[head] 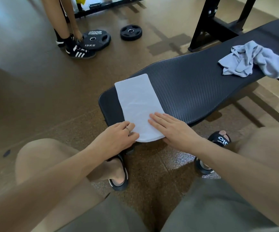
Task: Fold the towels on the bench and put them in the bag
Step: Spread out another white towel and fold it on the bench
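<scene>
White towel [139,108]: laid across the near end of the black padded counter [202,91], already folded into a long narrow strip with stacked edges showing at its near end; that end overhangs the counter's rim slightly.
Left hand [118,139]: placed at the strip's near left corner; its fingers [132,129] are curled, and the towel's edge appears to be pinched between them, though the grip itself is partly hidden.
Right hand [172,129]: laid flat on the strip's near right part, fingers straight and released, the cloth being pressed down rather than gripped.
Grey towel [254,61]: left crumpled in a heap at the far right of the counter, well apart from the white one; no fold has been made in it.
Bag: not seen anywhere in the view, so its place cannot be told.
Done so far: the lengthwise folds of the first towel are judged to be made.
Left to do: the white strip probably needs to be folded across its length; the grey towel is to be spread and folded; both are to be put in the bag.
Progress: judged to be well under half.
Surroundings: two weight plates [97,40] are lying on the floor, and another person's legs [63,22] are seen beside them.
</scene>
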Demonstrator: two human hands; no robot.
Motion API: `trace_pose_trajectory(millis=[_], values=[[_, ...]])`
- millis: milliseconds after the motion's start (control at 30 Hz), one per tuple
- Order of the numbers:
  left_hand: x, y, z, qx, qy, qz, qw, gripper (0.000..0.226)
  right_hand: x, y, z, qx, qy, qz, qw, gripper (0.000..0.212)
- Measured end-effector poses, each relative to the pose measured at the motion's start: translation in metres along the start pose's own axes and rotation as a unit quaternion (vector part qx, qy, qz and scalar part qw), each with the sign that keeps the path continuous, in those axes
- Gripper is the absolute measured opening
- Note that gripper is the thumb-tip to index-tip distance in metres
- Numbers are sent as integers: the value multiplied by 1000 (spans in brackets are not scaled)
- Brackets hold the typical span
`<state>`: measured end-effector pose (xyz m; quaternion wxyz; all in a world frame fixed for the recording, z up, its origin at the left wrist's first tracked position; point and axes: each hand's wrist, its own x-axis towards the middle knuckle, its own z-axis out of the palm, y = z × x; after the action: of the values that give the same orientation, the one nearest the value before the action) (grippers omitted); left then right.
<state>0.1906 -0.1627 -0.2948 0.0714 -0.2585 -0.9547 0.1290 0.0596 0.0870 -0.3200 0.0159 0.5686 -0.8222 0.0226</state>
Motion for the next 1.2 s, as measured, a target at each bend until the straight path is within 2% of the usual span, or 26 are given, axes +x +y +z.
trace_pose_trajectory(millis=[133, 233, 267, 500, 633, 733, 833, 933, 1067, 1133, 1200], values=[[-2, 5, -5, -4, -13, -19, 1000, 22, -7, 2, -2, 41, 23, 6, 999, 69], [2, 16, -8, -1, -56, -65, 996, 44, -10, 3, -5, 86, 54, 22, 995, 56], [5, 18, -8, 1, -54, -73, 996, 45, -9, 3, -7, 100, 64, 29, 993, 51], [4, 14, -6, -58, 13, -81, 995, 10, -6, 8, -28, 159, 84, 48, 983, 30], [1, 3, -11, -113, 26, -112, 987, 12, -5, 13, -27, 168, 61, 43, 983, 33], [-1, -9, -13, -152, -25, -145, 977, 23, -1, 14, -26, 200, 49, 63, 977, 31], [-1, -18, -15, -231, -63, -183, 954, 26, 10, 17, -32, 317, 60, 123, 939, 15], [5, -27, -18, -323, -59, -240, 914, 26, 24, 23, -37, 393, 45, 193, 898, 6], [20, -35, -13, -420, -18, -319, 849, 29, 43, 26, -39, 410, 49, 264, 872, 25], [26, -37, -6, -460, 6, -368, 808, 31, 51, 25, -36, 399, 51, 289, 869, 34], [32, -38, -2, -470, 12, -404, 785, 34, 56, 23, -32, 373, 59, 311, 872, 38]])
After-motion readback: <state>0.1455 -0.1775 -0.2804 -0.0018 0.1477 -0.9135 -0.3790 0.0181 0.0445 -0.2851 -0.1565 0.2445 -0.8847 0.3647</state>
